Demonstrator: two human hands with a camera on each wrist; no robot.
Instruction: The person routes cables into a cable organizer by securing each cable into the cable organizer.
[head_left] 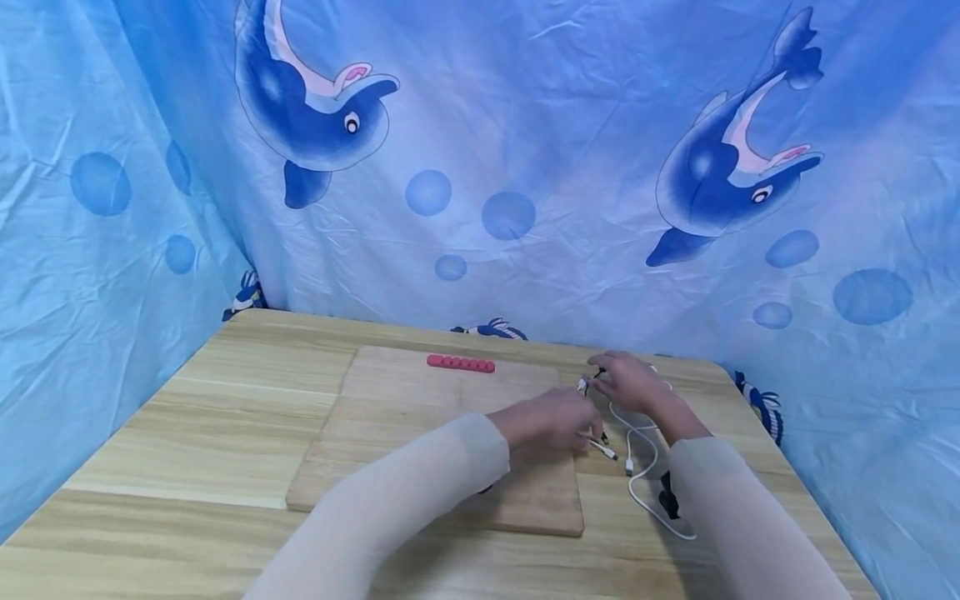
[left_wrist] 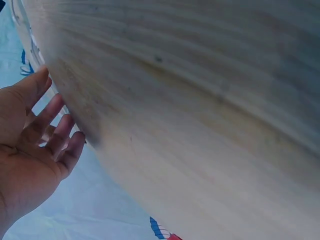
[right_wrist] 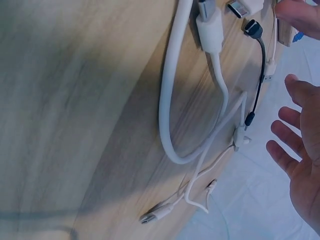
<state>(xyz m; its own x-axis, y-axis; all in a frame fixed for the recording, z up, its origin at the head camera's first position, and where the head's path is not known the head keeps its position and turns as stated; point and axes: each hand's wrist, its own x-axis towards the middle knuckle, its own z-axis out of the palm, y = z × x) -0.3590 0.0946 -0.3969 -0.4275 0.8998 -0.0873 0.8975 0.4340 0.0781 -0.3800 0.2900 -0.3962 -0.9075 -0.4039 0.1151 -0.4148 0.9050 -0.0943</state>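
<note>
In the head view my left hand (head_left: 566,417) reaches over the right edge of a wooden board, close above white and black cable ends. The left wrist view shows its fingers spread and loosely bent. My right hand (head_left: 630,382) is farther back and to the right, over the cables. The right wrist view shows its fingers apart, with nothing between them. Beside them lies a short black cable (right_wrist: 262,65). A white cable (right_wrist: 167,100) loops across the table, and a white USB plug (right_wrist: 156,214) lies lower down. Fingertips of the left hand (right_wrist: 301,19) enter that view's top right corner.
The wooden board (head_left: 390,433) lies mid-table, with a red slotted strip (head_left: 461,363) near its back edge. A white cable (head_left: 641,483) curves along the right of the table. Blue dolphin-print cloth (head_left: 480,150) surrounds the table (head_left: 187,442) at the back and sides.
</note>
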